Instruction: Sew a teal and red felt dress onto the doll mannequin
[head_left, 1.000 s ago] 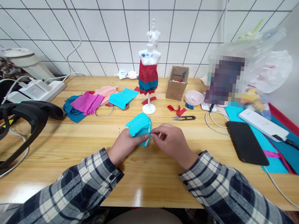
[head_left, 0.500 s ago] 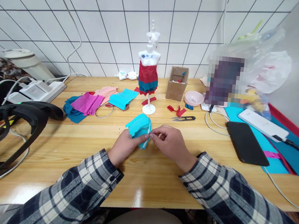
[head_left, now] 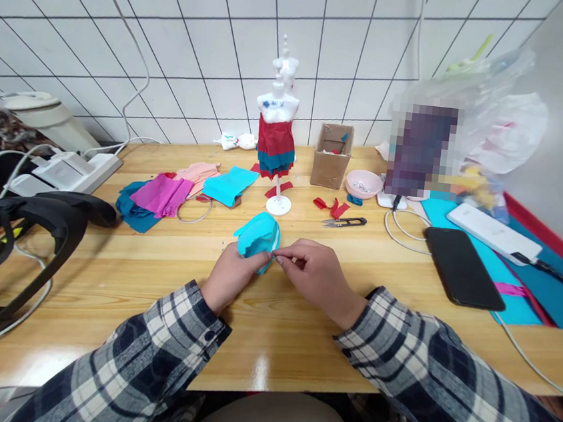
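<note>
My left hand [head_left: 233, 272] is closed on a piece of turquoise crepe paper [head_left: 257, 234], its thumb lying on top near the right edge. A narrow white strip [head_left: 277, 237] runs along that edge of the paper. The fingertips of my right hand [head_left: 315, 275] are pinched together at the strip, by my left thumb; the bit between them is too small to see clearly. Beyond my hands stands a small white mannequin [head_left: 276, 110] in a red and blue crepe-paper dress [head_left: 274, 142]. Thread snips [head_left: 344, 222] and red scraps [head_left: 335, 208] lie to its right.
Pink, blue and turquoise paper pieces [head_left: 165, 195] lie left of the mannequin. A cardboard box [head_left: 331, 162] and pink bowl [head_left: 363, 183] stand behind. A black phone [head_left: 464, 267] and white power bank [head_left: 493, 233] are at right, a black headset [head_left: 53, 227] and power strip [head_left: 71, 172] at left.
The turquoise paper curls more at its right edge, and the white strip now bends along it. My right fingertips have stayed beside my left thumb. The whole view has shifted slightly.
</note>
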Demonstrator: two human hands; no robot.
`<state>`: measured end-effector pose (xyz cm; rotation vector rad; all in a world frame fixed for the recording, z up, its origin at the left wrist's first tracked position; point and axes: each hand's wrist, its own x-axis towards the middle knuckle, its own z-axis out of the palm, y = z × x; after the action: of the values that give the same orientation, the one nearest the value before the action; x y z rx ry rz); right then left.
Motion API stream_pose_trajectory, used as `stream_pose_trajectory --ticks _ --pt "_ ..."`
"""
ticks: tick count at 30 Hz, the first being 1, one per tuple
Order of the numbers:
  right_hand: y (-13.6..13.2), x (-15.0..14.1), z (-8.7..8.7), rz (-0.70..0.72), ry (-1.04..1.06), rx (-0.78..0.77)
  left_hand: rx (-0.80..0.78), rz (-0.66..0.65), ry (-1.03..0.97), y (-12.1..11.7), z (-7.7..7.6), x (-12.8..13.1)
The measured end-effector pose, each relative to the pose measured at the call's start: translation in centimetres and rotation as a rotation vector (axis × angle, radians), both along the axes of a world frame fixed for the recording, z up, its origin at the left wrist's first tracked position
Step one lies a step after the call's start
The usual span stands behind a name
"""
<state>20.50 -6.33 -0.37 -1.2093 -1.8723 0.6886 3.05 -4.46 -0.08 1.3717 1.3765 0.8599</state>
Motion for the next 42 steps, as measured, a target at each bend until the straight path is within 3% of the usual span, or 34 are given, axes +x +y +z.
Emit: stream_pose_trajectory --ticks 7,15,21,31,42 --pt "0.1 0.2 0.2 -0.017 -0.031 0.049 0.001 -0.011 -0.012 0.1 -0.1 0.1" --pt "0.8 0.6 0.0 -0.055 -0.008 -0.021 -0.061 -0.081 -0.221 0.1 0.1 0.1" --pt "0.8 0.4 -0.1 -0.064 0.019 -0.050 -0.016 -0.080 -0.150 -0.2 0.8 0.3" --pt "0.2 0.2 0.0 0.001 0.003 -0.002 -0.018 -0.027 -0.091 0.1 -0.4 -0.2" --pt "0.3 0.5 0.2 -0.008 -0.049 0.045 -0.056 -0.026 -0.055 0.2 -0.3 -0.1"
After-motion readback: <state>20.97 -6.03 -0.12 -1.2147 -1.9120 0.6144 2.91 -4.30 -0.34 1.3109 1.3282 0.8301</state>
